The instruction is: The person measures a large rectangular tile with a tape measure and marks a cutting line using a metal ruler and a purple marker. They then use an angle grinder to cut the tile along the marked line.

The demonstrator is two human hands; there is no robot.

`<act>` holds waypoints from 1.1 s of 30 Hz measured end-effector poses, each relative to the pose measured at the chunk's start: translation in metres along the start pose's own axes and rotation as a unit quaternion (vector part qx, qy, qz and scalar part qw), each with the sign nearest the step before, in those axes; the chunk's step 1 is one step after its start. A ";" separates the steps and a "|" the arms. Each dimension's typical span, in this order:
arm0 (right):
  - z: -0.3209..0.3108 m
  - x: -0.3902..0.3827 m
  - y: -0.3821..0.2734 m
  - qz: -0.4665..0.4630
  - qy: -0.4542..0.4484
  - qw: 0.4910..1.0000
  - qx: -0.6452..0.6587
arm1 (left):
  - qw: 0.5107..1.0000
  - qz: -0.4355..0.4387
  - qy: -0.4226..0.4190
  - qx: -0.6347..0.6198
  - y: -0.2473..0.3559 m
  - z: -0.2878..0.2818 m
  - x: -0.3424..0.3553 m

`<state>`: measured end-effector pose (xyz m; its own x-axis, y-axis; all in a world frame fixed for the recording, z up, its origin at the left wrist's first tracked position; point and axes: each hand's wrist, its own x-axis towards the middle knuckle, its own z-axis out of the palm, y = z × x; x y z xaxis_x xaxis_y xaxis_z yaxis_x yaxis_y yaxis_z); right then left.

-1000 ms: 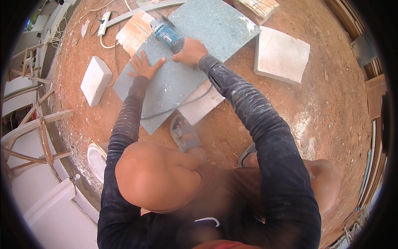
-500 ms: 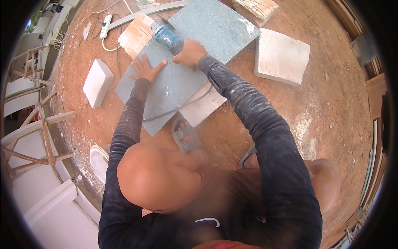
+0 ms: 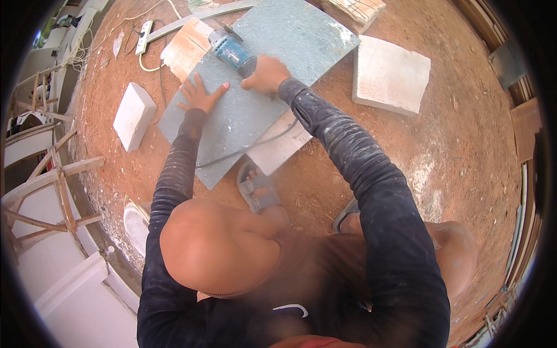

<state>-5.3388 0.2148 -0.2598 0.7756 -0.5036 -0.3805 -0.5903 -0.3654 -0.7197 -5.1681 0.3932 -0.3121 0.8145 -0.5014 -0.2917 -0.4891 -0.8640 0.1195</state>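
A blue angle grinder (image 3: 233,53) is gripped at its rear end by my right hand (image 3: 267,74). Its head reaches the far left edge of a large grey-blue tile (image 3: 232,124), where the disc is hard to make out. My left hand (image 3: 201,95) lies on the tile with its fingers spread, left of the grinder. The tile rests slantwise over a pale block (image 3: 281,145) near my foot and beside a wooden-looking block (image 3: 187,49) at the far left. A dark cord (image 3: 243,149) runs across the tile's near part.
White blocks stand on the reddish dirt at the left (image 3: 134,116) and the right (image 3: 390,75). A white power strip (image 3: 144,37) and a long grey bar (image 3: 200,19) lie beyond the tile. A white bucket (image 3: 136,226) is beside my left knee.
The whole scene has shifted slightly left in the view. Both hands keep their places on the tile and the grinder, with little other visible movement.
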 end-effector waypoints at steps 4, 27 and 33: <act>-0.001 -0.003 0.002 0.008 -0.003 1.000 0.004 | 1.000 -0.002 0.001 0.000 0.000 0.001 0.001; -0.003 -0.021 0.014 0.014 0.006 1.000 0.000 | 1.000 -0.009 -0.002 0.010 0.001 0.001 0.001; -0.005 -0.028 0.014 0.014 0.003 1.000 0.005 | 1.000 -0.013 -0.002 0.010 0.001 -0.001 -0.001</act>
<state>-5.3703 0.2201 -0.2565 0.7577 -0.5186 -0.3961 -0.6091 -0.3442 -0.7145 -5.1689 0.3922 -0.3107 0.8258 -0.4789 -0.2979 -0.4742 -0.8755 0.0930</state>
